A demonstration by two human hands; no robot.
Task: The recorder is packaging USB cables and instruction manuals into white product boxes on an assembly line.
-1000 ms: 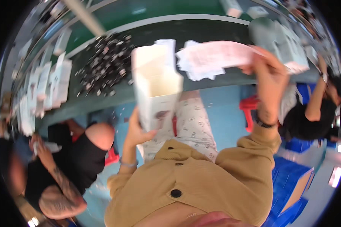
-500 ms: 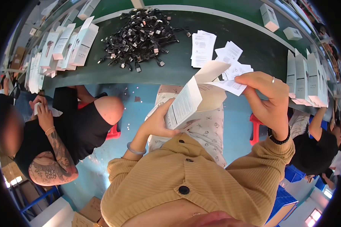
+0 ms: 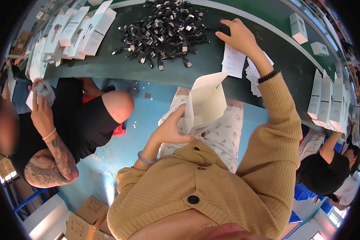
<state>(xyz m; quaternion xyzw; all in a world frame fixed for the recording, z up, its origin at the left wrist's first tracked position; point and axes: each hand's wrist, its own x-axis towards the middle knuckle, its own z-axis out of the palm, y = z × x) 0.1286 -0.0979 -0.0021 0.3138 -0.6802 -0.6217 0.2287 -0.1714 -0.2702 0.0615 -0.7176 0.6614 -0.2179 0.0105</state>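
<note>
In front of my body, my left hand [image 3: 174,127] grips a white cardboard box [image 3: 206,106] by its side. The box's flaps stand up and its inside faces me; I cannot make out what lies at the bottom. My right hand [image 3: 241,38] reaches over the dark table, its thumb and forefinger apart around the tip of a cable at the right edge of a heap of black USB cables [image 3: 160,34]. Partly under that hand and wrist lie a stack of printed leaflets [image 3: 233,64] and a looser pile of leaflets [image 3: 253,78].
White boxes with open tops stand at the left [image 3: 72,32] and more white boxes at the right [image 3: 328,100]. Two small boxes sit on the far ledge. A tattooed co-worker [image 3: 48,120] sits close on my left; another person is at the right.
My right hand has let go of a leaflet at the box and moved up and away to the cable heap. The box has turned so its opening faces me more.
</note>
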